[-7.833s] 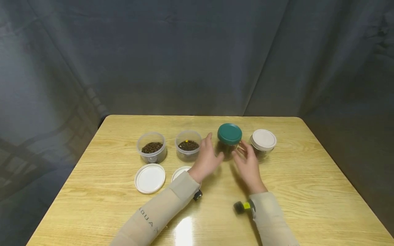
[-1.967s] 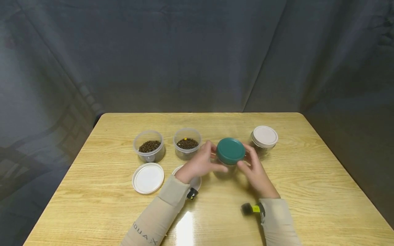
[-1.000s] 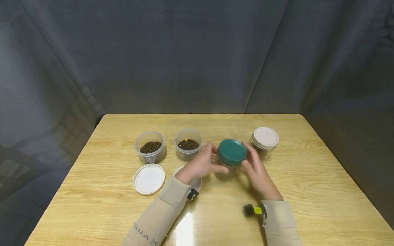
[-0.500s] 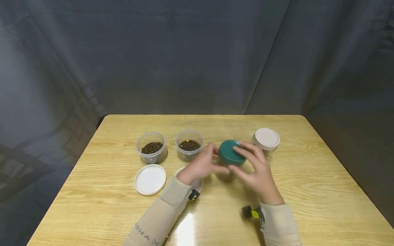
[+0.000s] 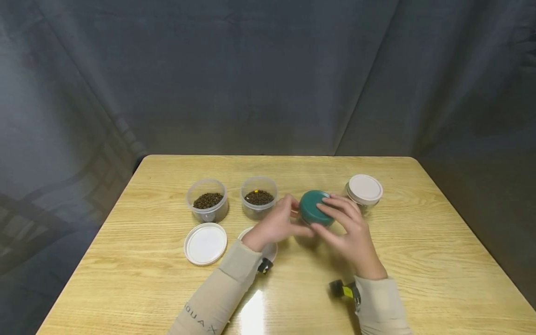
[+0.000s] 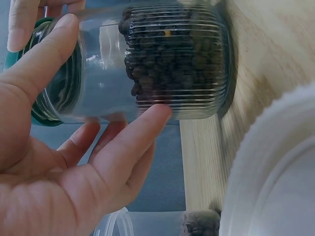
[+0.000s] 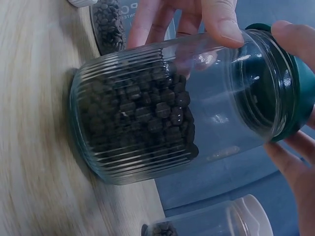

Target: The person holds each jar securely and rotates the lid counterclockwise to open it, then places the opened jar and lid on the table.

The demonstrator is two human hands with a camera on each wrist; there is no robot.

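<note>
A clear glass jar point(image 7: 142, 113) with a ribbed lower half holds dark brown pellets, filled to about half. Its green lid point(image 5: 311, 208) sits on the mouth. My left hand point(image 5: 276, 224) grips the jar from the left side, thumb near the neck and fingers along the glass in the left wrist view. Fingers and thumb of my right hand point(image 5: 349, 235) curl round the lid's rim from the right. The jar stands upright, its base right at the tabletop. From the head view, the hands hide most of the glass.
Two uncovered clear tubs with brown pellets, a left tub point(image 5: 209, 215) and a nearer tub point(image 5: 258, 211), stand to the left. A white lid point(image 5: 205, 244) lies before the first; another white lid point(image 5: 271, 251) is partly under my left forearm. A white-lidded jar point(image 5: 365, 188) stands right.
Both hands have closed in on the green-lidded jar, which now stands nearer me than at first. In the last second my right hand has moved from the jar's side up onto the lid.
</note>
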